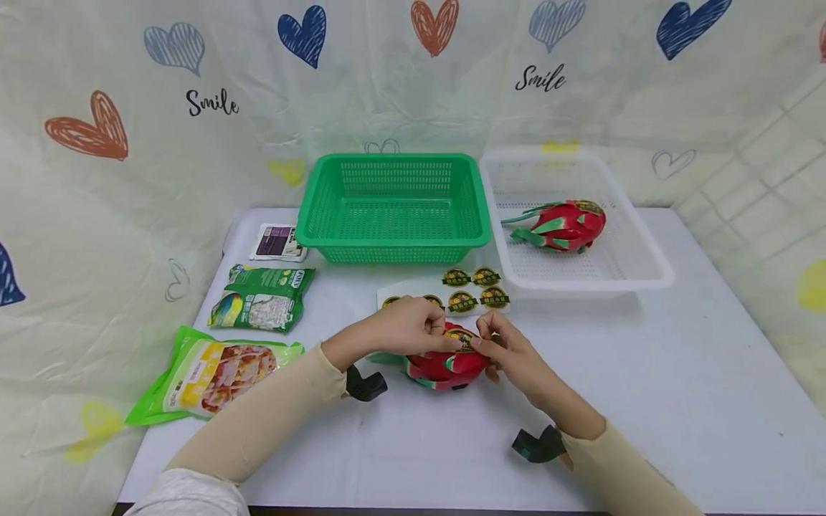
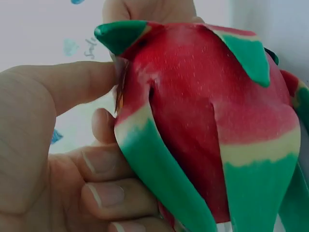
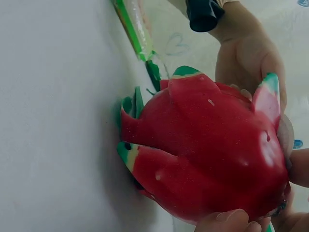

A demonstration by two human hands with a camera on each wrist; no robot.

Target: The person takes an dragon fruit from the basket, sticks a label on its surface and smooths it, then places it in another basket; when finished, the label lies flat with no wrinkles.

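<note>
A red dragon fruit with green-tipped scales (image 1: 444,373) lies on the white table between both hands. On its upper side sits a round black-and-gold sticker (image 1: 462,338). My left hand (image 1: 408,327) holds the fruit from the left, its thumb on the sticker's edge and its other fingers (image 2: 111,195) curled against the skin. From the right, my right hand (image 1: 513,352) grips the fruit's end, thumb at the sticker's other edge. In the right wrist view, the fruit (image 3: 207,145) hides part of both hands.
Behind the fruit lies a sheet of round stickers (image 1: 413,288). A green basket (image 1: 393,254) stands at the back, beside a white basket (image 1: 581,285) holding another dragon fruit (image 1: 568,228). Several packets line the left: purple-white (image 1: 279,242), green (image 1: 263,297), and light green (image 1: 216,376).
</note>
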